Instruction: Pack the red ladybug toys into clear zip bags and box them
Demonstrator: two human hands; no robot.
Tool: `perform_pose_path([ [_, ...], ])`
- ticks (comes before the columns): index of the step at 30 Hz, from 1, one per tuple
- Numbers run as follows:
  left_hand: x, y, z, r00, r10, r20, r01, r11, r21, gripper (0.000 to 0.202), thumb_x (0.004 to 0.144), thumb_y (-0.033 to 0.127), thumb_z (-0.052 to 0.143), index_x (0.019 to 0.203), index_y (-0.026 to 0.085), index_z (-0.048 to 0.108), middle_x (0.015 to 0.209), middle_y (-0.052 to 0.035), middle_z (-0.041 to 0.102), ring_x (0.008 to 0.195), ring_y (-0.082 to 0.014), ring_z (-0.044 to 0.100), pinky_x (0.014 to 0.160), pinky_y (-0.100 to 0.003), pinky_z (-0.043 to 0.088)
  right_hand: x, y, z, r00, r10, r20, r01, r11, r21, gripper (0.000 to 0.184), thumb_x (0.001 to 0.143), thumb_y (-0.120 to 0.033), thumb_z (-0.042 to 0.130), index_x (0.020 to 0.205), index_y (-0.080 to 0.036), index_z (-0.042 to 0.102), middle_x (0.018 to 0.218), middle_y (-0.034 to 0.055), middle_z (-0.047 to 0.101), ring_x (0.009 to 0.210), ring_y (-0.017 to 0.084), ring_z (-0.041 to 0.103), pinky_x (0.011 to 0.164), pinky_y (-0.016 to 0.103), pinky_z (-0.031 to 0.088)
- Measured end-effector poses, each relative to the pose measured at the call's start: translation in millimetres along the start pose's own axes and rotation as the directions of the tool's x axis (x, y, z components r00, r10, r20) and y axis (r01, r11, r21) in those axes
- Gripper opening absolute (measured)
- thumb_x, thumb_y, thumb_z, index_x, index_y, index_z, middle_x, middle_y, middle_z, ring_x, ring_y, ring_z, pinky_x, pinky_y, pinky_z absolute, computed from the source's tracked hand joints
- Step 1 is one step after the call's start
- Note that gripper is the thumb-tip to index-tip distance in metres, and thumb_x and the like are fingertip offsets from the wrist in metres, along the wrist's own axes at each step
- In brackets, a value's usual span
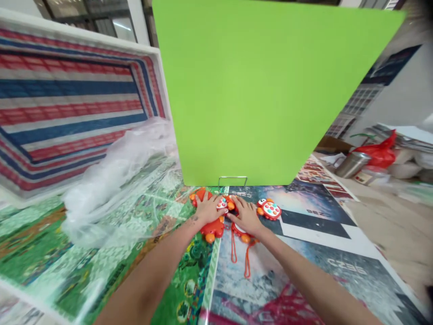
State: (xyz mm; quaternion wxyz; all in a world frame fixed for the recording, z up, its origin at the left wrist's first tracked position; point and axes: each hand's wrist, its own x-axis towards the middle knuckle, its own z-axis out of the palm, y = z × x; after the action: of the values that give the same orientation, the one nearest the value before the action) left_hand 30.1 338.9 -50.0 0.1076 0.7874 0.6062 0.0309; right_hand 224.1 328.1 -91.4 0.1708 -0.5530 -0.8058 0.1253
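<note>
Several red toys with orange feet lie in a cluster on the table, with both hands over them. My left hand (206,210) lies palm down with its fingers stretched out, touching a toy with coloured dots (222,203) and partly covering a red toy (212,229) below it. My right hand (247,219) is spread over another red toy (239,231), which has red cord loops (247,262) trailing toward me. To its right, apart from the hands, a dotted toy (271,210) lies face up with its eyes showing. Another red toy (199,195) sits partly behind my left fingers.
A large green board (270,95) stands upright behind the toys, with a wire stand (232,178) at its base. At left are clear plastic film (108,180) and a white-rimmed bin (158,67) lined with striped fabric. A metal cup (352,164) and red bag (380,151) lie far right.
</note>
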Motion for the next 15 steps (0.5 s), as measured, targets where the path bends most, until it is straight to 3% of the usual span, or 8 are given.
perform_pose_path([
  [3, -41.8, -0.2, -0.4, 0.999, 0.002, -0.034, -0.002, 1.0, 0.016, 0.069, 0.089, 0.067, 0.037, 0.149, 0.033, 0.033, 0.152, -0.0049, 0.043, 0.145, -0.0405, 0.019, 0.107, -0.078, 0.007, -24.7, -8.4, -8.3, 0.995, -0.097, 0.037, 0.093, 0.991, 0.095, 0.065, 0.093, -0.058, 0.042, 0.15, -0.029, 0.032, 0.149, 0.0129, 0.042, 0.135, 0.031, 0.039, 0.111, 0.061, 0.022],
  [5, -71.3, 0.5, -0.7, 0.999, 0.013, -0.031, -0.012, 0.999, 0.032, 0.068, 0.089, 0.066, 0.038, 0.148, 0.032, 0.035, 0.15, -0.0054, 0.044, 0.144, -0.0401, 0.02, 0.109, -0.077, 0.007, -28.3, -1.3, -17.7, 0.993, -0.118, 0.023, 0.114, 0.987, 0.113, 0.056, 0.096, -0.055, 0.038, 0.146, -0.03, 0.039, 0.144, 0.0113, 0.048, 0.132, 0.029, 0.043, 0.112, 0.059, 0.023],
  [6, -85.5, 0.9, -0.3, 1.0, 0.019, -0.02, -0.019, 0.999, 0.032, 0.068, 0.089, 0.066, 0.039, 0.148, 0.032, 0.036, 0.15, -0.0055, 0.045, 0.144, -0.04, 0.02, 0.11, -0.075, 0.009, -26.7, 6.4, -23.2, 0.997, -0.082, -0.014, 0.083, 0.994, 0.077, 0.054, 0.097, -0.052, 0.039, 0.145, -0.028, 0.042, 0.143, 0.0115, 0.049, 0.132, 0.029, 0.043, 0.112, 0.058, 0.023],
  [8, -111.3, 1.4, 1.4, 1.0, 0.028, 0.004, -0.028, 1.0, 0.013, 0.067, 0.089, 0.065, 0.042, 0.147, 0.031, 0.038, 0.151, -0.006, 0.043, 0.145, -0.0394, 0.019, 0.112, -0.07, 0.016, -20.3, 27.4, -34.0, 0.989, 0.098, -0.112, -0.103, 0.994, -0.038, 0.057, 0.093, -0.05, 0.048, 0.145, -0.025, 0.042, 0.147, 0.014, 0.043, 0.137, 0.034, 0.035, 0.111, 0.061, 0.021],
  [11, -139.4, 1.6, 1.8, 1.0, 0.017, 0.023, -0.016, 0.999, -0.04, 0.064, 0.091, 0.057, 0.046, 0.148, 0.03, 0.036, 0.154, -0.0066, 0.038, 0.144, -0.0383, 0.023, 0.111, -0.063, 0.028, -14.7, 57.8, -45.1, 0.913, 0.391, -0.119, -0.399, 0.916, -0.051, 0.069, 0.082, -0.05, 0.065, 0.144, -0.026, 0.044, 0.151, 0.0159, 0.035, 0.137, 0.044, 0.03, 0.106, 0.065, 0.025],
  [15, -161.5, 13.4, -12.6, 0.999, -0.04, 0.037, 0.042, 0.998, -0.052, 0.058, 0.092, 0.047, 0.051, 0.146, 0.032, 0.038, 0.155, -0.0065, 0.037, 0.142, -0.0411, 0.027, 0.108, -0.068, 0.028, -25.2, 67.7, -53.0, 0.897, 0.436, -0.075, -0.414, 0.886, 0.208, 0.058, 0.069, -0.031, 0.073, 0.125, -0.024, 0.062, 0.131, 0.0155, 0.054, 0.118, 0.041, 0.051, 0.099, 0.055, 0.038],
])
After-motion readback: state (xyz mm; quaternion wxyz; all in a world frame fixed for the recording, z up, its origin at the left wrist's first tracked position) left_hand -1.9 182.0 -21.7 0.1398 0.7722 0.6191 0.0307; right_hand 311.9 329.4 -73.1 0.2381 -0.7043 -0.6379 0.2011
